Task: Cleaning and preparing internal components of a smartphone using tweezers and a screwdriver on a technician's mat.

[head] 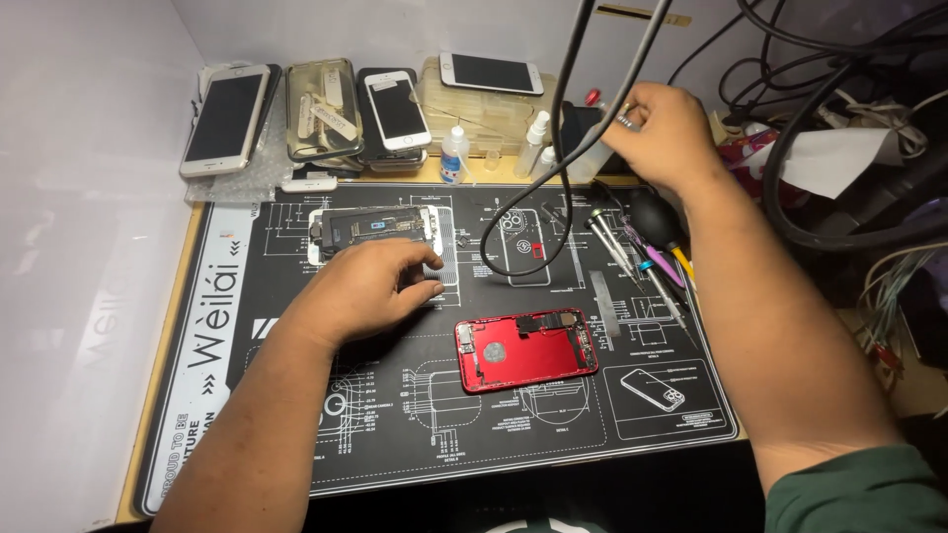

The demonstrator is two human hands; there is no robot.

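We look down from a single head-worn camera, close over the black repair mat [415,415], facing forward toward the white back wall [326,25]. Our view takes in both forearms reaching in from the lower edge; no second view shares it.

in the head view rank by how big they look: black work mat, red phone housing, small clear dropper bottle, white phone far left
1. black work mat
2. red phone housing
3. white phone, close to the housing and farther from the camera, so unsure
4. dropper bottle
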